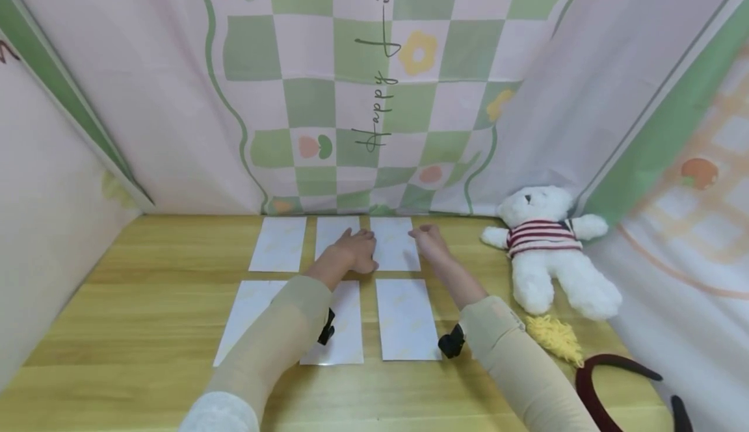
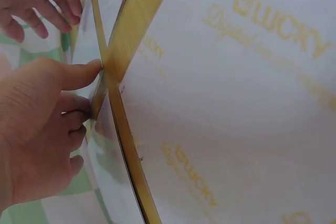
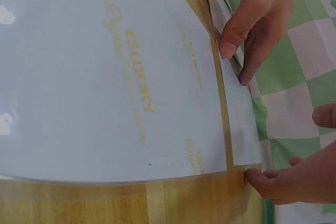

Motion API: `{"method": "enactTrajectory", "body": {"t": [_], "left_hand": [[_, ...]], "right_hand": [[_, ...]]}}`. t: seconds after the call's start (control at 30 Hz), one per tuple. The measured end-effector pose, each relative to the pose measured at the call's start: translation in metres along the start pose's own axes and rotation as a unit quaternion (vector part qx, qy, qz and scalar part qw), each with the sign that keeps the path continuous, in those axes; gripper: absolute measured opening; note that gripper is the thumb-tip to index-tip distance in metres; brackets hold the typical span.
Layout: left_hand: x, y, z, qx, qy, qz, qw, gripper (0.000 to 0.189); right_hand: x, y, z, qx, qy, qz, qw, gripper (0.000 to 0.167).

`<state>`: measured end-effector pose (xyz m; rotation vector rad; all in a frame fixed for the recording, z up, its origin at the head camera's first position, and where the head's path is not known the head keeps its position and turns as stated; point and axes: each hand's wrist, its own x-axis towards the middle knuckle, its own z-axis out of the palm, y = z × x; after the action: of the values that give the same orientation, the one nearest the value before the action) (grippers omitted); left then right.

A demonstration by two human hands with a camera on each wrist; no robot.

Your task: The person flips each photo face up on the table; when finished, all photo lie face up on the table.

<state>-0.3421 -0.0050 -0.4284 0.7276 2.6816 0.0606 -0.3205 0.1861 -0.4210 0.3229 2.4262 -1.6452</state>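
White photo paper sheets lie in two rows of three on the wooden table. My left hand [image 1: 355,251] is over the gap between the back middle sheet [image 1: 336,227] and the back right sheet [image 1: 394,243], its thumb and fingertips at their edges. In the left wrist view its thumb [image 2: 84,75] is apart from the fingers. Beside the outer edge of the back right sheet is my right hand [image 1: 432,244]. A fingertip [image 3: 253,177] of it meets the wood by the sheet's corner in the right wrist view, with nothing held.
The back left sheet [image 1: 277,244] and front right sheet [image 1: 408,320] lie flat. A white teddy bear [image 1: 544,250] in a striped shirt is at the right, with yellow yarn [image 1: 554,337] and a dark headband [image 1: 588,386] nearer. A checked curtain [image 1: 363,100] hangs along the back edge.
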Motion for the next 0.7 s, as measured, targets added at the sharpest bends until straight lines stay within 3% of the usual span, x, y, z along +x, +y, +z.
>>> {"method": "enactTrajectory", "body": {"t": [0.27, 0.5, 0.7], "left_hand": [[0.000, -0.002, 0.001, 0.002, 0.009, 0.006, 0.9999, 0.066], [0.001, -0.003, 0.003, -0.010, 0.011, 0.011, 0.9998, 0.067], [0.001, -0.003, 0.004, -0.024, 0.008, 0.013, 0.9996, 0.068]], "right_hand": [[0.005, 0.000, 0.001, 0.023, 0.003, 0.013, 0.9996, 0.066], [0.010, 0.000, -0.003, 0.138, 0.027, 0.022, 0.9899, 0.059], [0.010, -0.001, -0.009, 0.187, -0.005, 0.036, 0.9816, 0.065]]}}
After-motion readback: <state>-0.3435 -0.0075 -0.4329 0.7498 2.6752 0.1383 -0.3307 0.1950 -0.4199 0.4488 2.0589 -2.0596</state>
